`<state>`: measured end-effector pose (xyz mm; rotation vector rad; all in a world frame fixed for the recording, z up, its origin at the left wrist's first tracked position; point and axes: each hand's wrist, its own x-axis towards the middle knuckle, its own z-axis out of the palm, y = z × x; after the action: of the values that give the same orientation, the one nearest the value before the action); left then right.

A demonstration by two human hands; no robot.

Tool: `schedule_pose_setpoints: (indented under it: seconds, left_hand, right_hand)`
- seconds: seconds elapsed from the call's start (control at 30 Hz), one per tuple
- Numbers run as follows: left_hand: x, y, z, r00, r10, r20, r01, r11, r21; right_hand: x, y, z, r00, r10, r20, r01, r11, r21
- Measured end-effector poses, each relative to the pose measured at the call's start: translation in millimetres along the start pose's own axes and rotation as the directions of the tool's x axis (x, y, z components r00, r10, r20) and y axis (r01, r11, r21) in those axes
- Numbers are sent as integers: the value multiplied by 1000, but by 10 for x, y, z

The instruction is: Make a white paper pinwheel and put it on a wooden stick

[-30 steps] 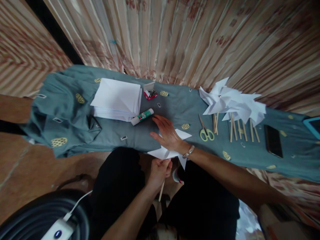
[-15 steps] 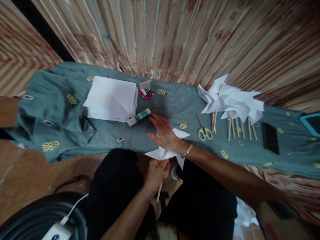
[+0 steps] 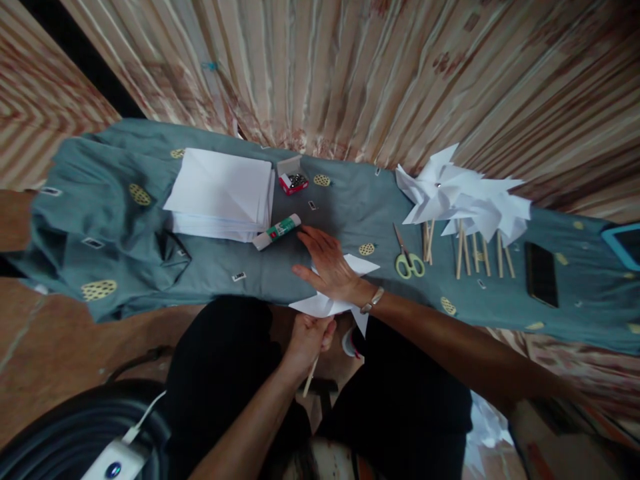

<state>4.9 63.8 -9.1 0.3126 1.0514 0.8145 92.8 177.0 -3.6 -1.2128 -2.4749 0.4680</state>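
Observation:
My right hand [image 3: 329, 265] lies flat with fingers spread on a white paper pinwheel [image 3: 345, 297] at the near edge of the cloth-covered table [image 3: 225, 267]. Just below that edge my left hand [image 3: 306, 340] is closed round a thin wooden stick [image 3: 310, 378], which points up toward the pinwheel's underside. A bracelet sits on my right wrist. A glue stick [image 3: 276, 231] lies just left of my right fingertips.
A stack of white paper [image 3: 220, 193] and a small red box of pins [image 3: 293, 181] lie at the back left. To the right are yellow-handled scissors [image 3: 409, 257], several wooden sticks with finished pinwheels [image 3: 465, 200], and a black phone [image 3: 541, 273]. Curtains hang behind.
My left hand with the stick has shifted slightly up and left under the pinwheel. The right hand stays pressed on the paper. The view drifted a little.

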Motion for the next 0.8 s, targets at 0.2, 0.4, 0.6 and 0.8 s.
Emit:
schedule_pose_setpoints:
  seconds: [0.2, 0.4, 0.6, 0.8]
  left_hand:
    - [18, 50, -39, 1000, 6, 19, -7, 1000, 29]
    - [9, 14, 0, 999, 28, -28, -27, 999, 39]
    - [-3, -36, 39, 998, 18, -58, -17, 1000, 21]
    - [15, -80, 58, 997, 20, -79, -20, 1000, -11]
  right_hand:
    - [1, -20, -5, 1000, 10, -7, -10, 1000, -18]
    - [2, -25, 3, 1000, 9, -14, -9, 1000, -14]
    - [8, -31, 3, 1000, 13, -27, -13, 1000, -24]
    - [7, -24, 23, 999, 19, -37, -20, 999, -28]
